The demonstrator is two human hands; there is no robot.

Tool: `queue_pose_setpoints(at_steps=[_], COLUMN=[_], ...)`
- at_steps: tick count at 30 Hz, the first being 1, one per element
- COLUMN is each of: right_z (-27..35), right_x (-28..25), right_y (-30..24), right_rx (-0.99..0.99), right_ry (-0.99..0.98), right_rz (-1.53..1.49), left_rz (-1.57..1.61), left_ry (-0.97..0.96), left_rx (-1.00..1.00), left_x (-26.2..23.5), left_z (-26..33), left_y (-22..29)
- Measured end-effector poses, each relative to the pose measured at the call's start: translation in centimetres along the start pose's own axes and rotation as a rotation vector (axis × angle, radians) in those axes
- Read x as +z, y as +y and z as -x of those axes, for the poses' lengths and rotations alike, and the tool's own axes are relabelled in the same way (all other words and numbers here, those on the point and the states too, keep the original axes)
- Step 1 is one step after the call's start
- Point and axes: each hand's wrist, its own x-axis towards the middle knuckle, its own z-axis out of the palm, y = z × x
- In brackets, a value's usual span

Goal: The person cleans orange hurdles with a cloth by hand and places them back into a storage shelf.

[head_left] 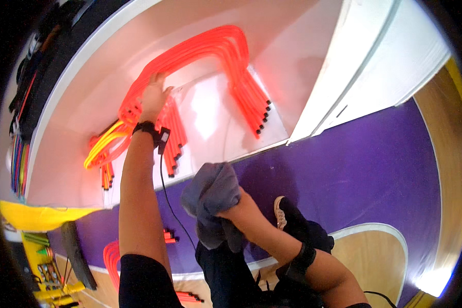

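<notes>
A row of bright orange-red U-shaped agility hurdles (pixel 205 47) with black end caps stands nested on the white cabinet shelf (pixel 203 110). My left hand (pixel 154 97) reaches in to their left side, thumb and fingers apart, and appears to touch the tubes. A grey-blue cloth (pixel 210 197) is bunched in my right hand (pixel 233 205), in front of the shelf edge. The cloth hides most of that hand's fingers. Left of my left wrist stand smaller orange and yellow hurdles (pixel 108 146).
A white cabinet door (pixel 364 66) stands at the right of the shelf. More orange hurdles (pixel 110 262) lie on the purple and wood floor (pixel 344 164) beside my left arm. Dark gear (pixel 38 66) is at the far left. A black cable (pixel 174 213) hangs from my left wrist.
</notes>
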Motion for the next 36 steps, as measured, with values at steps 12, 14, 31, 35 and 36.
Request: queue_pose_setpoints(at_steps=[12,14,31,35,36], right_z=[0.2,1.2,5.6,6.4,7.0], right_x=[1.2,1.8,5.5,6.5,7.2], right_y=[2.3,2.3,9.7,10.9,11.0], right_rx=[-0.115,-0.069,-0.086,-0.125,-0.104], right_ry=[-0.104,-0.125,-0.235,-0.236,-0.266], right_rz=[-0.044,-0.196,-0.112,-0.143,-0.153], left_rz=[0.253,0.178,-0.557,-0.643,-0.711], left_ry=[-0.090,-0.095,-0.361,-0.280,-0.263], left_rx=[-0.254,-0.324,-1.608,-1.432,-1.385], left_x=[-9.0,-12.2,-38.1,-37.7,-37.9], left_z=[22.8,31.6,74.4,75.3,75.9], left_y=[0.2,0.6,4.3,5.0,5.2])
